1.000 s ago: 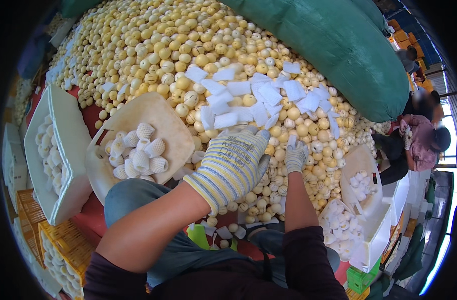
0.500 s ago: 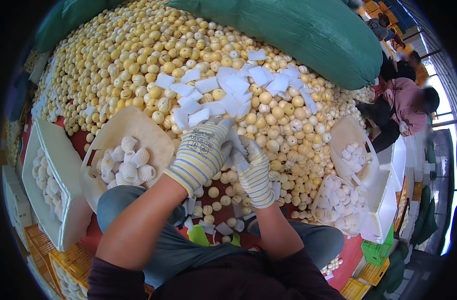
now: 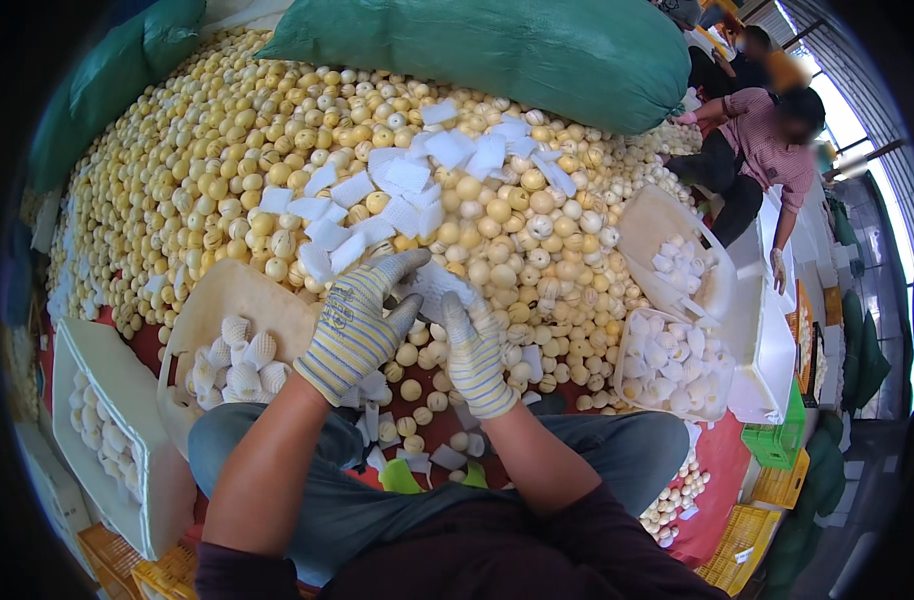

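Note:
My left hand [image 3: 355,325] and my right hand [image 3: 477,355] wear striped knit gloves with grey fingertips. Between them is a white foam net sleeve [image 3: 439,284]; my left thumb and fingers hold its left edge, while my right fingers grip its right side. Whether a fruit sits inside it cannot be made out. Just beyond my hands, flat foam net sleeves [image 3: 407,176] lie scattered on a large heap of round, pale yellow fruit [image 3: 277,150]. Beside my left forearm, a cream plastic basket [image 3: 202,312] contains several fruits in foam nets [image 3: 245,378].
A white foam box [image 3: 167,470] with wrapped fruit stands left. On the right are a cream basket [image 3: 637,225], a clear-sided tub [image 3: 722,395] of wrapped fruit and a green crate [image 3: 777,440]. A long green sack [image 3: 497,60] borders the heap. A co-worker [image 3: 767,150] sits right.
My hands have drawn slightly apart, and the foam net sleeve between them shows more plainly. The whole view has shifted. The co-worker's arm now reaches down beside the white box.

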`<state>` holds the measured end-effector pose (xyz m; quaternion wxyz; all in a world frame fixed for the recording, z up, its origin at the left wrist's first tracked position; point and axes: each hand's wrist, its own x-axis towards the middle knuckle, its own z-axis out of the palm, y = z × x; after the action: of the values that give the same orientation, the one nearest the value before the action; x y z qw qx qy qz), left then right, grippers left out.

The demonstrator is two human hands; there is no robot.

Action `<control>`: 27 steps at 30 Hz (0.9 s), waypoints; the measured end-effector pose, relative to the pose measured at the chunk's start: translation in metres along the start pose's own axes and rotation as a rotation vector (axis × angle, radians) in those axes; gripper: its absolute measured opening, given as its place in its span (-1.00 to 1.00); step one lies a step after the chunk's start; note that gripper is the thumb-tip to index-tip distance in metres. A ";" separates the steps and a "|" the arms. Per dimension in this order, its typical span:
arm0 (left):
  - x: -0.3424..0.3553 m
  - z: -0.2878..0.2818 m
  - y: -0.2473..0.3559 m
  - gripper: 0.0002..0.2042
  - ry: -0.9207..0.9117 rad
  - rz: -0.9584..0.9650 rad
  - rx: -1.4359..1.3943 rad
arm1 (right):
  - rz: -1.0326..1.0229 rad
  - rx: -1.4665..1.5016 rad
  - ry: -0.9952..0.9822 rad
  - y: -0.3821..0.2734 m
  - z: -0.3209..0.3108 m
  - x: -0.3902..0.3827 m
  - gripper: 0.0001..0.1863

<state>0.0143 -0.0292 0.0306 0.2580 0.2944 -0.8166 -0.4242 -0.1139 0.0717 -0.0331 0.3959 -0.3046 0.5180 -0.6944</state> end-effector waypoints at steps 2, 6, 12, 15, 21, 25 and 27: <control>0.006 -0.007 0.006 -0.47 -0.127 -0.161 -0.129 | 0.009 -0.030 0.003 0.004 -0.007 0.001 -0.53; 0.007 -0.018 -0.001 -0.42 -0.212 -0.288 -0.687 | 0.037 -0.064 -0.059 -0.001 -0.004 -0.001 -0.50; 0.008 -0.025 -0.010 -0.53 -0.368 -0.335 -0.640 | -0.056 -0.184 -0.135 0.018 0.004 0.000 -0.58; 0.004 -0.022 -0.005 -0.63 -0.395 -0.341 -0.220 | -0.107 -0.363 -0.186 0.035 0.002 -0.002 -0.70; -0.004 -0.008 -0.021 -0.69 -0.179 -0.099 0.107 | 0.036 -0.285 -0.251 0.054 0.002 0.005 -0.74; -0.008 -0.015 -0.027 -0.75 -0.085 -0.156 0.206 | -0.087 -1.038 -0.719 0.047 -0.007 0.049 -0.54; 0.000 -0.012 -0.016 -0.77 -0.047 -0.100 0.201 | -0.131 -1.063 -0.476 0.076 -0.054 0.104 -0.45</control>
<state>0.0265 -0.0436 0.0233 0.1866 0.3492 -0.8450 -0.3594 -0.1936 -0.0036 -0.1195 0.2506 -0.6405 0.6721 -0.2744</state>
